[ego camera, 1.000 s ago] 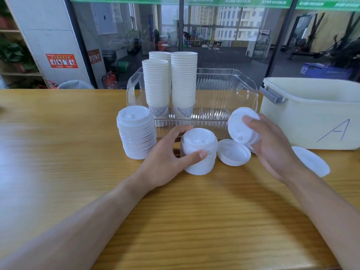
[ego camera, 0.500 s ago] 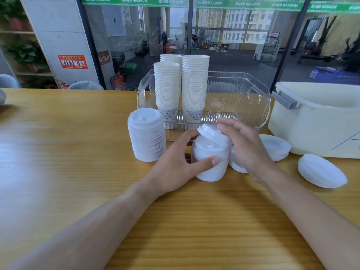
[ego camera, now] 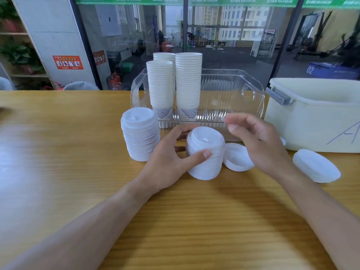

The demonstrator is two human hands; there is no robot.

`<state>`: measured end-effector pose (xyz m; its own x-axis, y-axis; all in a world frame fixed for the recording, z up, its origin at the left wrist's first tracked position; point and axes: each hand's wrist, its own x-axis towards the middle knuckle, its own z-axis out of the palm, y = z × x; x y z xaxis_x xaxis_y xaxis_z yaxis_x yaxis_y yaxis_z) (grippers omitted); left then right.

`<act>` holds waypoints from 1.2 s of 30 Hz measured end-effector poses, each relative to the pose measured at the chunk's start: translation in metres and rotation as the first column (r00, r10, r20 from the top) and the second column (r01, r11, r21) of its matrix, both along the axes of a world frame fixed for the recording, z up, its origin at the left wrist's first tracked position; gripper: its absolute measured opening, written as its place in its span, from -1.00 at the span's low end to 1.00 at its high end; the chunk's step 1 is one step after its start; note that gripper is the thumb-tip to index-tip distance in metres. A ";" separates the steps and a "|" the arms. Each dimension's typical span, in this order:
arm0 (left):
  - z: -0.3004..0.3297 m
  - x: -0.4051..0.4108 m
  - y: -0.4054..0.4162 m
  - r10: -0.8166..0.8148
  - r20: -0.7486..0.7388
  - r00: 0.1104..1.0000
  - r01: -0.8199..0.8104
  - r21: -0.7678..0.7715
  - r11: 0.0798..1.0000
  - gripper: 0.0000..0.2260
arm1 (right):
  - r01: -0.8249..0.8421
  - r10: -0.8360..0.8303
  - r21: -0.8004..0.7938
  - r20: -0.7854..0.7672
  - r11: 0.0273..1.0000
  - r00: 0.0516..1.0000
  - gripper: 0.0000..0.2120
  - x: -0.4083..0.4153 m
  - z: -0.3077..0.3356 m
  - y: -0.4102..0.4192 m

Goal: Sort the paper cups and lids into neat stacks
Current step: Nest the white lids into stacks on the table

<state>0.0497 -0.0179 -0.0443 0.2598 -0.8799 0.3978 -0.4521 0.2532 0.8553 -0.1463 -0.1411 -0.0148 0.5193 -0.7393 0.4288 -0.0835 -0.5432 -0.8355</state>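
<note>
To the left of my left hand [ego camera: 171,162] stands the taller lid stack [ego camera: 139,133], close enough that a careless nudge from my wrist could topple it, and the short lid stack [ego camera: 205,152] I am steadying could slide apart if I squeeze unevenly. My left hand curls around that short stack, thumb on its near side and fingers behind it, while my right hand [ego camera: 259,145] hovers just right of it, fingers loosely spread and holding nothing. Loose lids lie below my right hand [ego camera: 236,159] and further right [ego camera: 316,165]; the cup stacks [ego camera: 175,84] stand beyond both hands in the clear tray [ego camera: 233,90].
</note>
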 end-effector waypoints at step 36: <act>0.000 -0.002 0.002 -0.034 0.060 0.998 0.034 -0.006 0.999 -0.44 | -0.060 0.051 0.101 0.086 0.993 0.995 -0.24 -0.003 0.009 0.009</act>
